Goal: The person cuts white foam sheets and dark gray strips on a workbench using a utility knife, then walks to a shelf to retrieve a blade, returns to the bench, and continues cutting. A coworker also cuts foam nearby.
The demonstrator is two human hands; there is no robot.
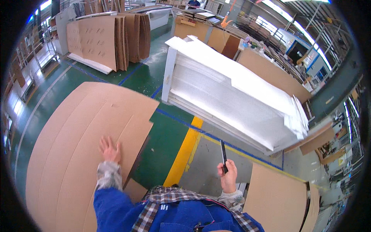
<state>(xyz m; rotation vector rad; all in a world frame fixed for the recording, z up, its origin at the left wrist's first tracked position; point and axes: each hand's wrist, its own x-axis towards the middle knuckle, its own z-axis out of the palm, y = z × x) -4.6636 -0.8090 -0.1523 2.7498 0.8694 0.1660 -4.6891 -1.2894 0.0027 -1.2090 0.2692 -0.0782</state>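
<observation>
1. The left hand (109, 150) lay flat with its fingers spread on a large cardboard sheet (77, 154), touching it near the sheet's right edge, just above a stepped notch in that edge.
2. The cardboard sheet lay on the green floor (166, 143) and stretched from the hand out to the left and upward; its creases ran lengthwise across it.
3. The right hand (228, 176) was closed around the lower end of a thin dark tool (223, 154), which stood nearly upright, its tip pointing away from the person; whether it was a knife or a marker could not be told.
4. That hand hovered over the grey floor, right of a yellow floor stripe (184, 154) and well apart from the cardboard sheet.
5. A stack of white panels (232, 100) lay beyond the tool, and a smaller cardboard piece (276, 201) lay just right of the right hand.
6. More cardboard sheets (108, 38) stood upright at the far left.
</observation>
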